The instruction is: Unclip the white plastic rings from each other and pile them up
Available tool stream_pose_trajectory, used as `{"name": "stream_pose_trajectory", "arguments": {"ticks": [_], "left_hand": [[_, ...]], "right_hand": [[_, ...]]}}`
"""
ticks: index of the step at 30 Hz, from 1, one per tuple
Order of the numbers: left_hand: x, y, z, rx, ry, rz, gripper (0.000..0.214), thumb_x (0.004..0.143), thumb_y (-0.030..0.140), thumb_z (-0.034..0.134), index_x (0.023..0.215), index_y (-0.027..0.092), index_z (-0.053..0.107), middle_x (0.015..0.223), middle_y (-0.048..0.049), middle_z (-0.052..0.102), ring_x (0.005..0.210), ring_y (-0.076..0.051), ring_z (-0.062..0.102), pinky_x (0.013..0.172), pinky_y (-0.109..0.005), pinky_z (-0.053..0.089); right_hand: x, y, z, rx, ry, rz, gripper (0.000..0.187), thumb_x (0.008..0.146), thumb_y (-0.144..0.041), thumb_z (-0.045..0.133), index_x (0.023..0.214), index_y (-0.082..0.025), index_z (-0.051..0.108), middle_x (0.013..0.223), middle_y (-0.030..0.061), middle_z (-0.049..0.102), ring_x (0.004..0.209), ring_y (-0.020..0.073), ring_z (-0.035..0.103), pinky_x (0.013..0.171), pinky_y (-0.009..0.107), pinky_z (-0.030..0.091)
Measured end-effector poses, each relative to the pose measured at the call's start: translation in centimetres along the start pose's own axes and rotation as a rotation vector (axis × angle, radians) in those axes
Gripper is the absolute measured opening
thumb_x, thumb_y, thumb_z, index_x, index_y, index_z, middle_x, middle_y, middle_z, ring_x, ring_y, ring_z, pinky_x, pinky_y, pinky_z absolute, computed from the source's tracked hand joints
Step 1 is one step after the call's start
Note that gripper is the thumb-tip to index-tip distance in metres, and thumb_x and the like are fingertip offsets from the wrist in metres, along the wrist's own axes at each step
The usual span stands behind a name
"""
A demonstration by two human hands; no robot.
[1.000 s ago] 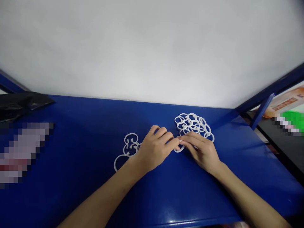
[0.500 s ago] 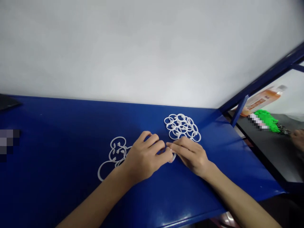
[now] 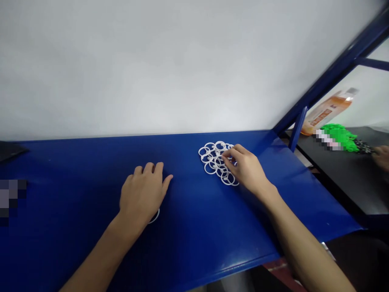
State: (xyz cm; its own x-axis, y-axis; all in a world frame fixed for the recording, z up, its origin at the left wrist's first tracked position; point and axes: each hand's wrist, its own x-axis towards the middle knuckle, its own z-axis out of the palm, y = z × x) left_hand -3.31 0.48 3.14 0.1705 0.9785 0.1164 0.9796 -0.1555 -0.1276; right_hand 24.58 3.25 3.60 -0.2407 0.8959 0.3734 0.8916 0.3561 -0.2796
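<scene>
A blue desk (image 3: 75,162) fills the lower frame. The left hand (image 3: 142,194), lower centre, lies flat with fingers spread over a white ring (image 3: 154,218) peeking out beneath it. The right hand (image 3: 247,170), centre right, pinches at a cluster of white rings (image 3: 212,160).

The orange bottle's (image 3: 330,110) label print is too blurred to read.

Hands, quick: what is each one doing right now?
Left hand: open, palm down on the blue metal table, covering a white plastic ring.
Right hand: fingertips on the pile of white plastic rings; grip cannot be told.
</scene>
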Motion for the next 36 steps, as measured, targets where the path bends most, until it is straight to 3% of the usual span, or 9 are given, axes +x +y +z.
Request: {"name": "stream_pose_trajectory", "arguments": {"ticks": [5, 8, 12, 16, 24, 27, 30, 33, 36], "left_hand": [[0.3, 0.3, 1.2, -0.279, 0.042, 0.144, 0.034, 0.098, 0.036, 0.046, 0.121, 0.017, 0.062, 0.113, -0.0105, 0.068, 0.104, -0.031, 0.063, 0.083, -0.043, 0.053], [0.5, 0.2, 1.3, -0.538, 0.089, 0.261, 0.026, 0.097, 0.035, 0.048, 0.112, 0.022, 0.066, 0.111, -0.0048, 0.069, 0.102, -0.024, 0.065, 0.086, -0.037, 0.054], [1.1, -1.2, -0.2, -0.715, 0.212, 0.163, 0.023, 0.096, 0.032, 0.048, 0.102, 0.024, 0.068, 0.103, -0.0011, 0.072, 0.087, -0.016, 0.067, 0.077, -0.028, 0.053], [1.9, -3.8, -1.4, -0.730, 0.166, 0.080, 0.024, 0.093, 0.024, 0.046, 0.103, 0.023, 0.067, 0.098, -0.0010, 0.073, 0.078, -0.015, 0.065, 0.067, -0.026, 0.051], [1.3, -6.7, 1.1, -0.464, 0.097, 0.342, 0.026, 0.091, 0.023, 0.044, 0.104, 0.022, 0.066, 0.099, -0.0038, 0.071, 0.096, -0.022, 0.061, 0.095, -0.042, 0.046], [1.1, -7.7, 0.8, -0.441, -0.041, 0.344, 0.023, 0.092, 0.032, 0.050, 0.104, 0.025, 0.068, 0.101, -0.0023, 0.070, 0.096, -0.022, 0.060, 0.097, -0.042, 0.043], [1.1, -8.2, 0.5, -0.446, -0.131, 0.357, 0.022, 0.091, 0.042, 0.056, 0.098, 0.029, 0.072, 0.098, -0.0017, 0.068, 0.094, -0.022, 0.059, 0.092, -0.038, 0.044], [1.3, -7.5, 1.1, -0.449, -0.131, 0.406, 0.021, 0.092, 0.039, 0.056, 0.088, 0.028, 0.074, 0.094, -0.0022, 0.067, 0.091, -0.021, 0.058, 0.085, -0.035, 0.042], [1.3, -5.6, 1.9, -0.483, -0.072, 0.494, 0.023, 0.095, 0.033, 0.052, 0.088, 0.025, 0.073, 0.096, -0.0032, 0.067, 0.091, -0.020, 0.057, 0.085, -0.034, 0.040]], "right_hand": [[0.1, -0.1, -0.1, 0.034, -0.168, 0.044, 0.009, 0.093, -0.021, 0.057, 0.095, -0.019, 0.065, 0.090, 0.0039, 0.066, 0.072, 0.0143, 0.061, 0.066, 0.027, 0.046], [0.1, -0.1, -0.1, -0.017, -0.218, 0.041, 0.008, 0.091, -0.020, 0.057, 0.091, -0.019, 0.065, 0.091, 0.0045, 0.066, 0.076, 0.0159, 0.061, 0.069, 0.028, 0.046], [0.1, -0.3, -0.1, -0.015, -0.186, 0.013, 0.009, 0.090, -0.022, 0.058, 0.095, -0.020, 0.066, 0.092, 0.0050, 0.065, 0.080, 0.0177, 0.062, 0.070, 0.029, 0.046], [-0.1, -0.8, 0.2, 0.017, -0.083, -0.012, 0.013, 0.092, -0.023, 0.056, 0.098, -0.020, 0.066, 0.091, 0.0049, 0.065, 0.078, 0.0175, 0.061, 0.068, 0.029, 0.046], [-0.9, -3.0, 2.0, 0.011, 0.070, -0.216, 0.018, 0.097, -0.026, 0.052, 0.099, -0.017, 0.067, 0.086, 0.0069, 0.065, 0.078, 0.0200, 0.060, 0.069, 0.032, 0.049], [-1.6, -4.7, 2.6, 0.052, 0.021, -0.345, 0.020, 0.098, -0.025, 0.051, 0.107, -0.016, 0.067, 0.090, 0.0087, 0.066, 0.082, 0.0218, 0.060, 0.075, 0.037, 0.051], [-2.6, -6.8, 3.3, 0.123, -0.122, -0.483, 0.027, 0.099, -0.025, 0.050, 0.121, -0.016, 0.063, 0.102, 0.0116, 0.065, 0.089, 0.0233, 0.060, 0.079, 0.040, 0.052], [-3.5, -8.8, 4.2, 0.118, -0.251, -0.555, 0.041, 0.100, -0.028, 0.050, 0.138, -0.017, 0.052, 0.117, 0.0152, 0.061, 0.099, 0.0263, 0.059, 0.081, 0.043, 0.053], [-3.8, -9.7, 4.9, 0.045, -0.277, -0.570, 0.046, 0.099, -0.035, 0.052, 0.141, -0.017, 0.049, 0.121, 0.0162, 0.060, 0.101, 0.0290, 0.057, 0.082, 0.047, 0.051]]}}
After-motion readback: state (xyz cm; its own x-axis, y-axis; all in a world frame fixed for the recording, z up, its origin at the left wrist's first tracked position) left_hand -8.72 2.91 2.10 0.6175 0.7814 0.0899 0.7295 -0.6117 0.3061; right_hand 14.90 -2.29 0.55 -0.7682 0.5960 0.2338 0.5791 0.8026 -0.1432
